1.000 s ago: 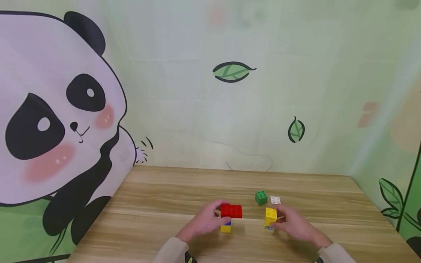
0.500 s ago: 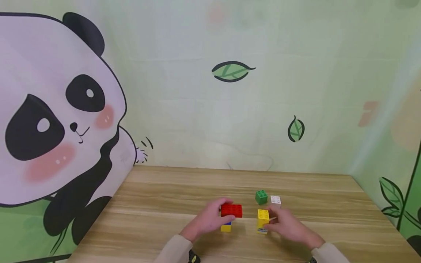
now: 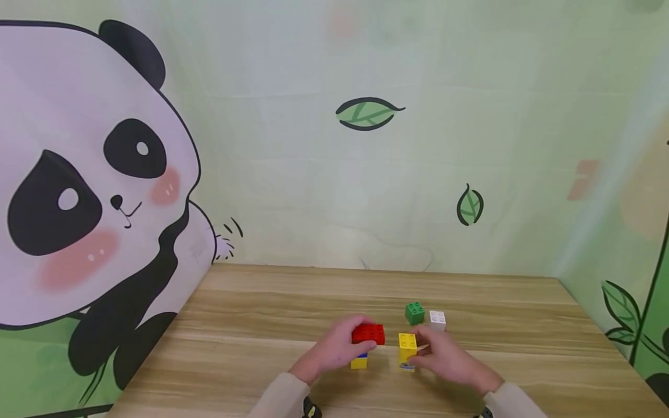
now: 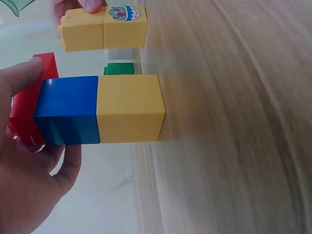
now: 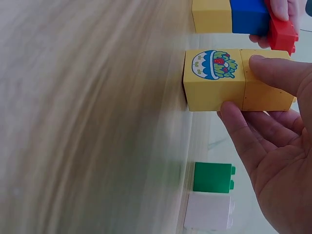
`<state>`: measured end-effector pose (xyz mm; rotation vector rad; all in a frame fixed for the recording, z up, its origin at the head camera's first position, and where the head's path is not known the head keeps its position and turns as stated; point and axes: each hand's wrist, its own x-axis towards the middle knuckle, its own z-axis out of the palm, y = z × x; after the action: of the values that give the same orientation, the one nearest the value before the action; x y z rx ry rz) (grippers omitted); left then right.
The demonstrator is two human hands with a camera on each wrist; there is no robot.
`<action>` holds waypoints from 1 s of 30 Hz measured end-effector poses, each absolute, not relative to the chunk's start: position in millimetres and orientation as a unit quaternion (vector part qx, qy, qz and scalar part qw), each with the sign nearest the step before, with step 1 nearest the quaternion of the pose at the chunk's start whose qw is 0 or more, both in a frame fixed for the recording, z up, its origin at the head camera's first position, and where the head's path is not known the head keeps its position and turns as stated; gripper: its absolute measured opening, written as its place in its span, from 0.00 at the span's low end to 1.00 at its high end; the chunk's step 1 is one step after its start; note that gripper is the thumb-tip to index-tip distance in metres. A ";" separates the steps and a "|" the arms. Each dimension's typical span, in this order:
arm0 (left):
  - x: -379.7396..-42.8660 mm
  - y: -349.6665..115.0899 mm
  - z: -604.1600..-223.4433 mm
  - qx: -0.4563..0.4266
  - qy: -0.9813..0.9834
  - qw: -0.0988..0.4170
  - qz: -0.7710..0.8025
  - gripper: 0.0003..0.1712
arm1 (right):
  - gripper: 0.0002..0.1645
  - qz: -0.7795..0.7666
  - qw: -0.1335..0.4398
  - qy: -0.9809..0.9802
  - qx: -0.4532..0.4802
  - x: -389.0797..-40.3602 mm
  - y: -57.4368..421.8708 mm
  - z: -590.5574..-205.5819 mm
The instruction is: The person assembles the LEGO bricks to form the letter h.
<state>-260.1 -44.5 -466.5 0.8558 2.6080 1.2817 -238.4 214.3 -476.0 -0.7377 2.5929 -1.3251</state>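
Observation:
My left hand holds a long red toy brick between thumb and fingers. That brick caps an upright stack: a blue brick sits under it, and a yellow brick forms the bottom. To the right, my right hand pinches a second stack, made of two yellow bricks. Its thumb lies on the plain upper yellow brick. The lower yellow brick carries a printed bowl picture. A narrow gap separates the stacks. Whether the right stack touches the table, I cannot tell.
Behind the hands, a green brick stands on the wooden table. Close to its right is a white brick, partly hidden by my right hand in the head view. A printed panda backdrop rises beyond the table's far edge.
My right hand has brought the yellow stack leftward, nearer the red-topped one. The left hand keeps its hold on the red brick, its thumb and fingers reaching slightly further across it.

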 end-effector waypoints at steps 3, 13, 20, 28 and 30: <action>-260.2 -43.1 -466.6 0.277 0.862 0.062 0.419 0.20 | 0.21 -0.435 0.073 0.863 -0.245 -239.0 211.5 -475.8; -260.7 -39.6 -465.7 0.285 0.872 0.058 0.395 0.17 | 0.22 -0.436 0.072 0.864 -0.241 -242.3 203.2 -477.5; -261.5 -40.7 -468.0 0.300 0.864 0.052 0.401 0.18 | 0.22 -0.439 0.079 0.866 -0.226 -243.5 199.3 -475.6; -260.4 -40.5 -468.6 0.308 0.853 0.062 0.417 0.19 | 0.21 -0.443 0.075 0.859 -0.245 -244.8 194.7 -477.1; -259.9 -40.4 -468.8 0.311 0.847 0.070 0.426 0.19 | 0.21 -0.444 0.073 0.857 -0.252 -245.3 194.2 -478.6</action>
<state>-259.9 -40.4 -468.8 0.9348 2.5489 1.2816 -245.3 194.2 -478.6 -0.7581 2.5719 -1.3336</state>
